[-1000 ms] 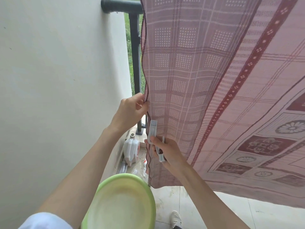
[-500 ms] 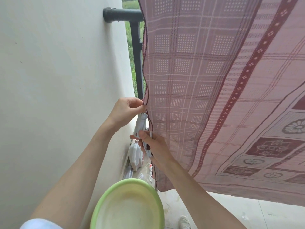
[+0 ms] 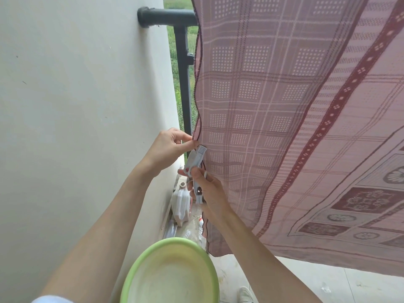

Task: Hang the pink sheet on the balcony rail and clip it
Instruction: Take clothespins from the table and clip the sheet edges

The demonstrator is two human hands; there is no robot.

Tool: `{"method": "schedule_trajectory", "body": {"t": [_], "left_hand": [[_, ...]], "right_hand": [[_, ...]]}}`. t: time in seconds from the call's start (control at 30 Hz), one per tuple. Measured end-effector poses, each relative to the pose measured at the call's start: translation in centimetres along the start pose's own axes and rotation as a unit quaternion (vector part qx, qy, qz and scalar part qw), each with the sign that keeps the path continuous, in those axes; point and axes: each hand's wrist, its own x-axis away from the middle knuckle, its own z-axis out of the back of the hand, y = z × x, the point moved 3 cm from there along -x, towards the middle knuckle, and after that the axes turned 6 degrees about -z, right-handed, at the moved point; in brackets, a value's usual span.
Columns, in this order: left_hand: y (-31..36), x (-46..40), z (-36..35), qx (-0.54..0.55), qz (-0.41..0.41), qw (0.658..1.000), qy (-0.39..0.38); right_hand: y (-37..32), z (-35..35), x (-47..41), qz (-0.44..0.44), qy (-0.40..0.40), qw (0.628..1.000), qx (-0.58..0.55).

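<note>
The pink patterned sheet (image 3: pixel 284 119) hangs over the dark balcony rail (image 3: pixel 168 17) and fills the right side of the view. My left hand (image 3: pixel 168 147) pinches the sheet's left edge about halfway down. Just below it, my right hand (image 3: pixel 205 189) grips a grey clothes clip (image 3: pixel 195 162). The clip points up with its jaws at the sheet's edge, right under my left fingers. A second grey clip (image 3: pixel 198 194) sits lower in the same hand.
A white wall (image 3: pixel 76 106) stands close on the left, and a dark rail post (image 3: pixel 185 88) runs down beside the sheet. A green basin (image 3: pixel 170 272) sits under my arms. White plastic jugs (image 3: pixel 180 204) stand on the floor by the wall. A shoe (image 3: pixel 244 295) shows at the bottom.
My right hand has risen with the clip from below the left hand up to the sheet's edge. The left hand kept its pinch on the edge.
</note>
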Motion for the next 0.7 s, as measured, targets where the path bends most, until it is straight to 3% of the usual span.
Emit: {"method": "schedule_trajectory", "body": {"t": [0.17,0.47,0.63,0.7], "left_hand": [[-0.4,-0.2,0.0,-0.005,0.005,1.000,0.012],[-1.9,1.6,-0.6,0.038,0.002,0.998,0.041],[-7.6,5.2,-1.8,0.090,0.062,0.988,0.113],[-10.5,6.9,-3.1,0.097,0.096,0.984,0.117]], "right_hand": [[0.1,-0.5,-0.6,0.000,-0.010,0.999,-0.035],[0.2,1.3,-0.2,-0.013,0.007,0.999,0.049],[3.7,4.1,0.1,-0.104,0.044,0.993,0.037],[5.6,5.7,0.4,-0.124,0.056,0.987,0.084]]}}
